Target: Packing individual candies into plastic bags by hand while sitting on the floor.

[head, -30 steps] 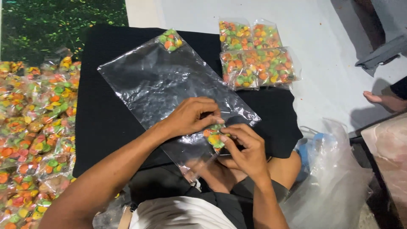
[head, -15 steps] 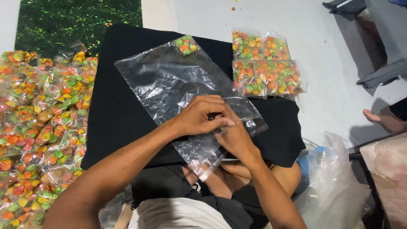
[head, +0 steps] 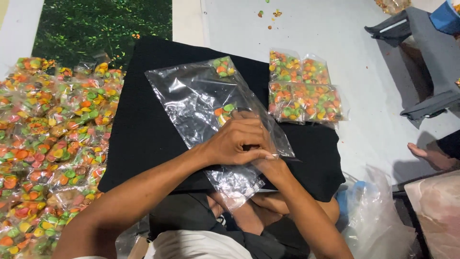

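Note:
A large clear plastic bag lies on a black cloth over my lap. One small packet of orange, green and yellow sweets sits in the bag's far corner. Another such packet lies inside it just beyond my fingers. My left hand rests on top of the bag near its mouth and grips the plastic. My right hand reaches in under the left one; its fingers are hidden, so I cannot see what they hold.
A wide heap of filled sweet packets covers the floor on my left. A few more packets lie on the grey floor to the right. Another person's foot shows at the right edge. A crumpled plastic sack sits by my right knee.
The small packet that my right hand held at the bag's mouth has gone further inside. My left hand has come over the right one and now covers it.

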